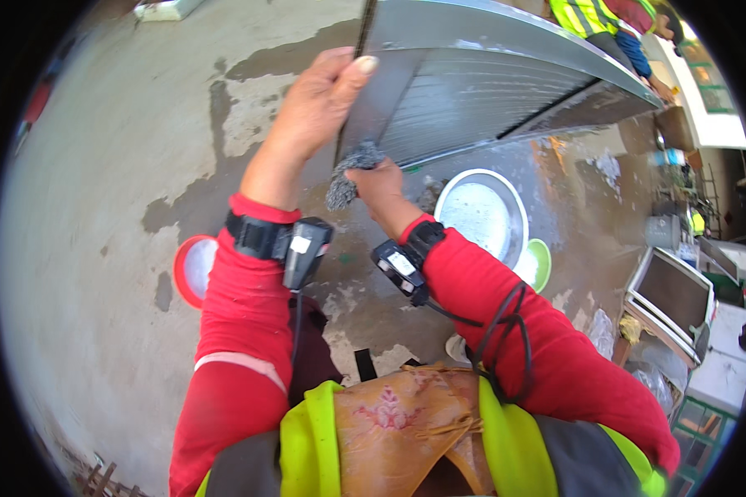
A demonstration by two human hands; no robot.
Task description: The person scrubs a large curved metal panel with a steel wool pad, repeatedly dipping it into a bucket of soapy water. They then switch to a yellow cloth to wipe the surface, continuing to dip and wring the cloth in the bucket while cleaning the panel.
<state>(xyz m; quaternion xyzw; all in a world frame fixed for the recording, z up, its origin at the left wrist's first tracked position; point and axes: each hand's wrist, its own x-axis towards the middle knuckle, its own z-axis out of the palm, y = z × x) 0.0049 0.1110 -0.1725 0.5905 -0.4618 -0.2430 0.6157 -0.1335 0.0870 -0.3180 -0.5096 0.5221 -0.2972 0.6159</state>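
A large grey metal panel (454,93) with a raised rim and a ribbed wet face stands tilted before me. My left hand (323,99) grips its left edge, the thumb on the face and the other fingers mostly hidden. In my right hand (382,186) is a grey, curly scouring pad (354,171), held against the panel's lower left corner. Close by my right forearm, a wide metal basin (523,214) holds cloudy, foamy water.
Beside the basin sits a green bowl (544,264); a red basin (180,273) stands left of my left forearm. The concrete floor (130,124) is wet in patches. Another person (597,25) in a hi-vis vest is at the panel's far end. A white-framed appliance (671,295) lies right.
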